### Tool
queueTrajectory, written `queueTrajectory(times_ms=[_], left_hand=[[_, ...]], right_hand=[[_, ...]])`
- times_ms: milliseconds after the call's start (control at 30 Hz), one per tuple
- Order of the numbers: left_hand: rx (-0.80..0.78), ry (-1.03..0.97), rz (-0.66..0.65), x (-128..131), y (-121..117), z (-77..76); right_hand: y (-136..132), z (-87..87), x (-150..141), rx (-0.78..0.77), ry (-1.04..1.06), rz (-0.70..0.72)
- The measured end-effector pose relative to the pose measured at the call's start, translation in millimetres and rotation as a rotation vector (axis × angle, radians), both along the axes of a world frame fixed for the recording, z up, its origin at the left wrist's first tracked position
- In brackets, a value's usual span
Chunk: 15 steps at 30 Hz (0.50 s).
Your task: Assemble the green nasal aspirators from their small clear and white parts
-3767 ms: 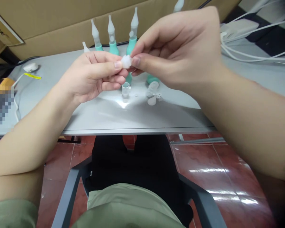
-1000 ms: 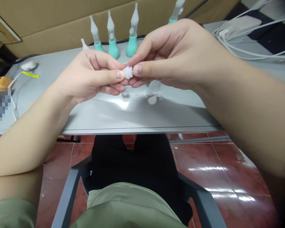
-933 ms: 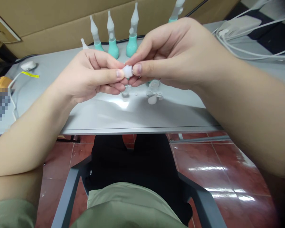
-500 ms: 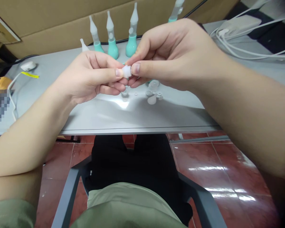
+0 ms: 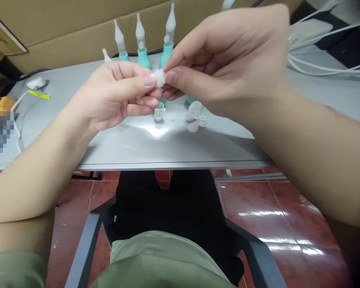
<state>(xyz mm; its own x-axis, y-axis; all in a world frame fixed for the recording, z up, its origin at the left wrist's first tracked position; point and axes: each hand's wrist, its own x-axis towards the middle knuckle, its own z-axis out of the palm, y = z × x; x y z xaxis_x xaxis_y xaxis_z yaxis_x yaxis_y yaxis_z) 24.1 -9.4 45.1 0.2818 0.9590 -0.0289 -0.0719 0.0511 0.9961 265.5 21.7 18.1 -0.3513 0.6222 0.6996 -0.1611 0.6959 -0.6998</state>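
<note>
A small white translucent plastic piece is pinched between my two hands above the table. My left hand grips its left side with thumb and fingers. On its right side, the thumb and fingertips of my right hand close on it. Below the hands a clear plastic cup-like part stands on the table. To its right lie several small clear parts and a flat white piece. Behind the hands stand teal-bulbed nasal aspirators with white pointed tips, partly hidden by my fingers.
The grey table backs onto a cardboard wall. White cables and a white adapter lie at the right. A white plug-like object and a yellow-tagged cable sit at the left. Chair arms flank my lap.
Both hands have risen slightly with the white piece. My right wrist has turned and lifted, hiding more of the rightmost aspirator, while the clear cup-like part below shows more fully.
</note>
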Motion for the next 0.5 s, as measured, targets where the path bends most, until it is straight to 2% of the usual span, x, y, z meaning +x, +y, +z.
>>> queueTrajectory(times_ms=[67, 167, 400, 500], left_hand=[[0.01, 0.009, 0.018, -0.1, 0.0, -0.5], [0.004, 0.03, 0.036, 0.3, 1.0, -1.6], [-0.019, -0.034, -0.002, 5.3, 0.9, -0.8], [-0.011, -0.03, -0.001, 6.9, 1.3, -1.8]], right_hand=[[0.1, -1.6, 2.3, 0.073, -0.062, -0.058], [2.2, -3.5, 3.7, 0.045, -0.127, -0.089], [12.0, -8.7, -8.5, -0.012, -0.038, 0.112], [12.5, -10.8, -9.6, 0.021, -0.053, 0.144]])
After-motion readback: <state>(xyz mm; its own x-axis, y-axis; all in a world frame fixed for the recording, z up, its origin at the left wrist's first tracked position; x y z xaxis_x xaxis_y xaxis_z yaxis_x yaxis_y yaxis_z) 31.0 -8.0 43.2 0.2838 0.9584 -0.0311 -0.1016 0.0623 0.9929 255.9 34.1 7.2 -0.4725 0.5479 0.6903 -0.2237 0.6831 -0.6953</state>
